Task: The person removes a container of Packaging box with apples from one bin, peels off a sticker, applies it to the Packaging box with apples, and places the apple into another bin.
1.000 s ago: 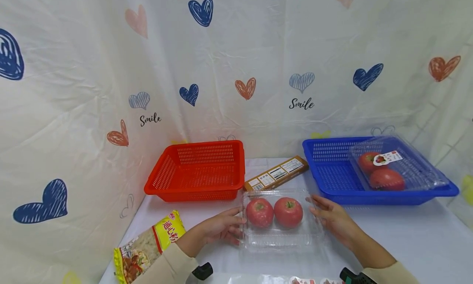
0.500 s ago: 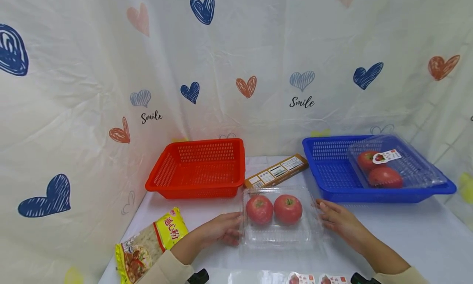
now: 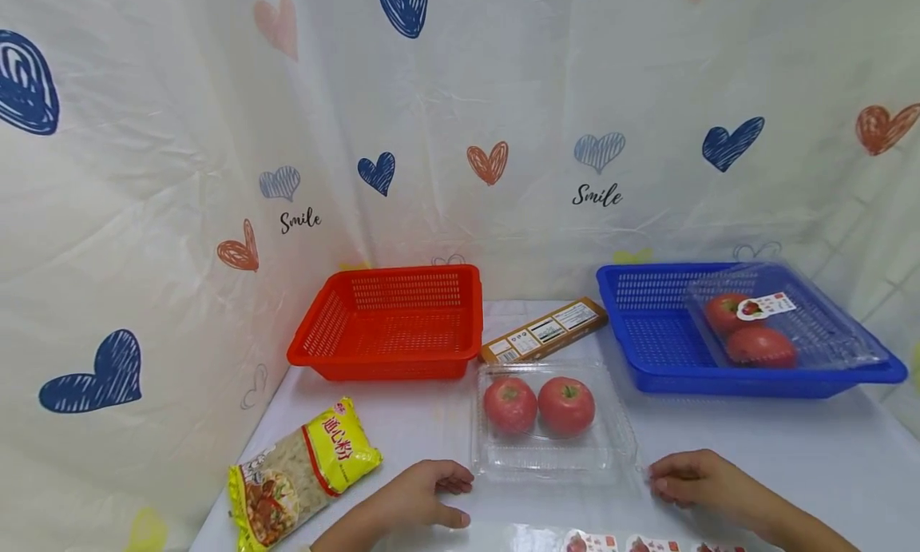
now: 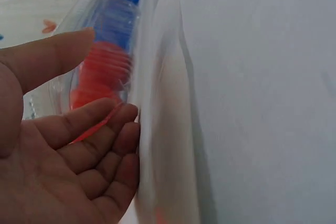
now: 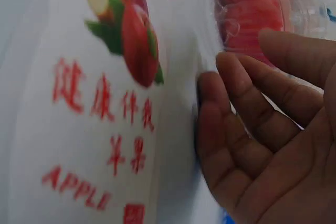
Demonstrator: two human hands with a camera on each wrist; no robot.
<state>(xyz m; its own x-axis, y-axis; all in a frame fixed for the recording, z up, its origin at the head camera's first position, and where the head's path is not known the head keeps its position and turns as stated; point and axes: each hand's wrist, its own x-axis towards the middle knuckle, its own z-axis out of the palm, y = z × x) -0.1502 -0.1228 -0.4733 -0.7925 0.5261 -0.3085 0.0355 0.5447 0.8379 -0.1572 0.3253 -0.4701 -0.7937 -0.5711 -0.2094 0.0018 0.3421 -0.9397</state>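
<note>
A clear plastic box (image 3: 539, 460) with two red apples (image 3: 566, 408) inside stands on the white table in the head view. My left hand (image 3: 431, 492) is at its near left, apart from it, thumb and fingers spread. Off the box's near right corner is my right hand (image 3: 693, 484), fingers loosely bent and holding nothing. Between and below the hands lies a sheet with apple stickers (image 3: 589, 542), partly cut off by the frame. One large apple label (image 5: 105, 98) fills much of the right wrist view. Bare fingers (image 4: 100, 150) show in the left wrist view.
A red basket (image 3: 395, 368) stands back left, a blue basket (image 3: 755, 383) back right with another clear box of apples (image 3: 762, 348) tilted on its rim. Between them lies a brown carton (image 3: 546, 332). A yellow pasta bag (image 3: 305, 472) lies left.
Both hands have let go of the clear box and drawn back toward the person. The box rests in place; more of the sticker sheet shows at the bottom.
</note>
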